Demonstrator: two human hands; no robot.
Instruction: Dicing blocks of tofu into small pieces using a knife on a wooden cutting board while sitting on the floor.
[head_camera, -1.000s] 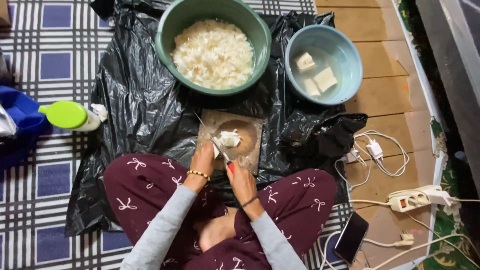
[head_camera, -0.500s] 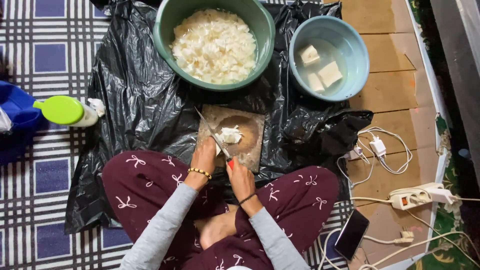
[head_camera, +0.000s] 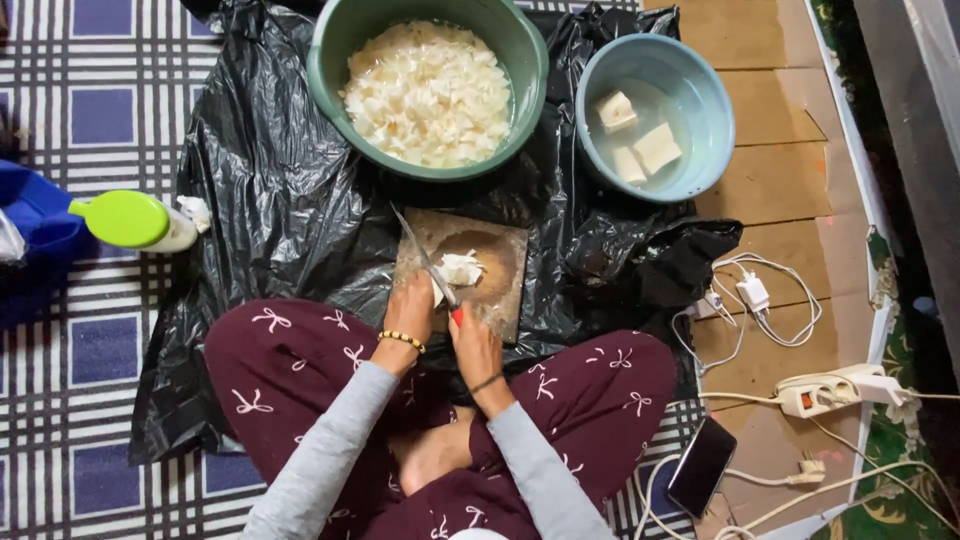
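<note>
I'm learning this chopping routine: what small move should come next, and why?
Probably press the knife down through the white piece on the cutting board. The right hand grips the handle with the blade angled across the piece, and the left hand steadies beside it.

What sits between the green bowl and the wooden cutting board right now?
In the head view, only crinkled black plastic sheet lies between the green bowl and the cutting board; the knife tip reaches toward that strip from the board.

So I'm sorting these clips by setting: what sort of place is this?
Probably a home floor used as a makeshift food-prep spot: a checked mat, a black plastic sheet under a wooden cutting board, and a power strip with a phone nearby.
</note>
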